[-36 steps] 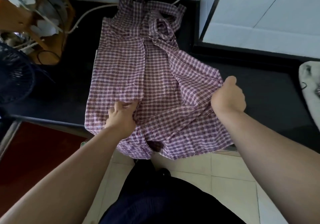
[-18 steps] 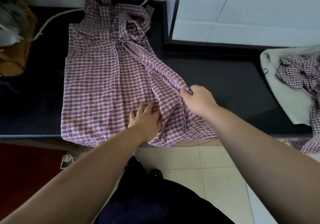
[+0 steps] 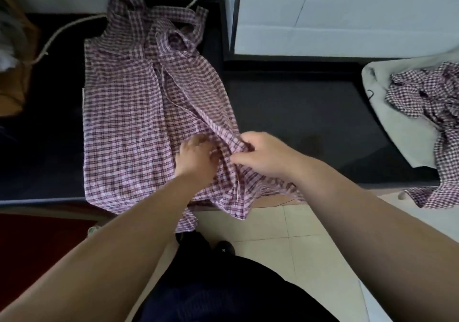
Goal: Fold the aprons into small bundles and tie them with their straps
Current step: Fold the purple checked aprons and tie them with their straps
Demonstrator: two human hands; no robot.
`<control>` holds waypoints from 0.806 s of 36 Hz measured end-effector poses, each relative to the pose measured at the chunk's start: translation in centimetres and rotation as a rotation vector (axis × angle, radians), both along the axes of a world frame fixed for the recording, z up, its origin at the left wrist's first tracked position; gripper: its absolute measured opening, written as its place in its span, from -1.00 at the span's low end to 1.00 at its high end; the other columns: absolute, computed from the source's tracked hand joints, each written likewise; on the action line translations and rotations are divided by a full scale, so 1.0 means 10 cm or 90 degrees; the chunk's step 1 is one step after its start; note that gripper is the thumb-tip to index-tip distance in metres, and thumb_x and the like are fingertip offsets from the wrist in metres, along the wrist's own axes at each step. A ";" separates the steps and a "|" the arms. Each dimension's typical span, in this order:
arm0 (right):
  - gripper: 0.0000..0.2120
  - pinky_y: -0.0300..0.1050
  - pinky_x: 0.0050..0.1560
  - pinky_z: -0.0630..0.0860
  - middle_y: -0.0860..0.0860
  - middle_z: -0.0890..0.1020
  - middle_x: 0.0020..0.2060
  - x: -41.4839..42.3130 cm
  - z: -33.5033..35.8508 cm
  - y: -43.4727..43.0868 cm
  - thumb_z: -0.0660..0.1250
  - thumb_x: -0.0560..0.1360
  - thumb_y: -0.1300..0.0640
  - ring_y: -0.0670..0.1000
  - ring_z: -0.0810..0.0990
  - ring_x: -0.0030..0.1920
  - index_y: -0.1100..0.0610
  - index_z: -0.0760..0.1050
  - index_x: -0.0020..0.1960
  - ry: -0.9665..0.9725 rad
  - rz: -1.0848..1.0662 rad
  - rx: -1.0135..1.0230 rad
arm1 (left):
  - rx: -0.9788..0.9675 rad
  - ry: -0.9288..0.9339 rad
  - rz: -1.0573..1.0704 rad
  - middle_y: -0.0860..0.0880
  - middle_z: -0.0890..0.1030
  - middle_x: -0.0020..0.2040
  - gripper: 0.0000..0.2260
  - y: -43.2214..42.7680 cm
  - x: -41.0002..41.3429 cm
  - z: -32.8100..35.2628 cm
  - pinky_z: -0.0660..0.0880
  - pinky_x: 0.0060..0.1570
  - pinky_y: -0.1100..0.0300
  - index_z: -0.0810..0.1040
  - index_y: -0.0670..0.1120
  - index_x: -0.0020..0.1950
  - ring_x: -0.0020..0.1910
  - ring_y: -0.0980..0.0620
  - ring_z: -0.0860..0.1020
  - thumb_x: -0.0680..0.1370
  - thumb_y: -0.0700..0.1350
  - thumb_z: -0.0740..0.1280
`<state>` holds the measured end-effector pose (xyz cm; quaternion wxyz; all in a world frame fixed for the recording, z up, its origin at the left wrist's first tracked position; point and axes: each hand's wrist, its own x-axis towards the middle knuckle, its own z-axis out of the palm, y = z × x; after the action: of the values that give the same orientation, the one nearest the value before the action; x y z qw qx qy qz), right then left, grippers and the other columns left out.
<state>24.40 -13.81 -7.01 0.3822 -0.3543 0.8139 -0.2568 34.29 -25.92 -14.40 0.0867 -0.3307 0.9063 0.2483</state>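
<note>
The right grip (image 3: 265, 157) pinches the right edge of the purple checked cloth apron (image 3: 124, 122). The left grip (image 3: 196, 160), fingers flat, presses it. Lay the fold straight.

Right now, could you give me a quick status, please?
Left hand pressing apron. Right hand pinching its edge. Fold underway, not bundled. Other aprons heaped right.

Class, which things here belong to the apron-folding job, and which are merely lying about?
Job: purple-and-white checked fabric apron; crumpled checked fabric apron at right; left hand; right hand.
Lying about: white cord; grey cloth; red floor mat.
</note>
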 end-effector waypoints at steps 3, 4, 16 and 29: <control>-0.81 -0.17 -0.37 0.29 0.07 0.50 -0.31 0.10 -0.19 -0.12 0.23 0.52 0.23 0.12 0.48 -0.24 0.16 0.39 -0.28 0.040 -0.033 -0.006 | 0.147 0.013 0.140 -0.13 0.53 0.10 -0.63 -0.15 0.14 0.03 0.48 -0.25 0.18 0.37 -0.03 0.46 -0.15 -0.05 0.54 0.67 -0.02 0.10; -0.80 -0.19 -0.41 0.26 0.08 0.49 -0.32 0.11 -0.24 -0.16 0.21 0.52 0.24 0.12 0.47 -0.27 0.18 0.39 -0.28 0.057 -0.060 -0.013 | 0.200 0.004 0.177 -0.12 0.55 0.03 -0.61 -0.16 0.17 0.04 0.40 -0.43 0.23 0.33 -0.02 0.48 -0.31 -0.01 0.52 0.67 0.02 0.10; -0.73 -0.27 -0.46 0.24 -0.02 0.35 -0.36 -0.04 -0.29 -0.11 0.14 0.60 0.10 -0.07 0.31 -0.38 0.13 0.26 -0.26 0.066 -0.316 -0.086 | 0.042 -0.202 -0.080 -0.09 -0.12 0.56 -0.54 0.11 -0.15 0.00 0.22 0.36 -0.24 0.04 0.30 0.52 0.49 -0.28 -0.03 0.62 0.26 -0.01; -0.73 -0.09 -0.36 0.24 -0.01 0.39 -0.38 0.10 -0.34 -0.25 0.17 0.58 0.07 -0.02 0.35 -0.39 0.15 0.30 -0.26 0.094 -0.286 -0.111 | -0.045 0.093 0.345 -0.07 0.23 0.48 -0.54 -0.43 0.34 0.25 0.41 0.23 -0.09 0.40 -0.16 0.41 0.26 -0.15 0.42 0.65 0.08 0.04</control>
<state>25.41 -16.32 -10.45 0.2229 -0.2142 0.8727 -0.3779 37.71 -30.23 -11.93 -0.0600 -0.5449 0.7970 0.2535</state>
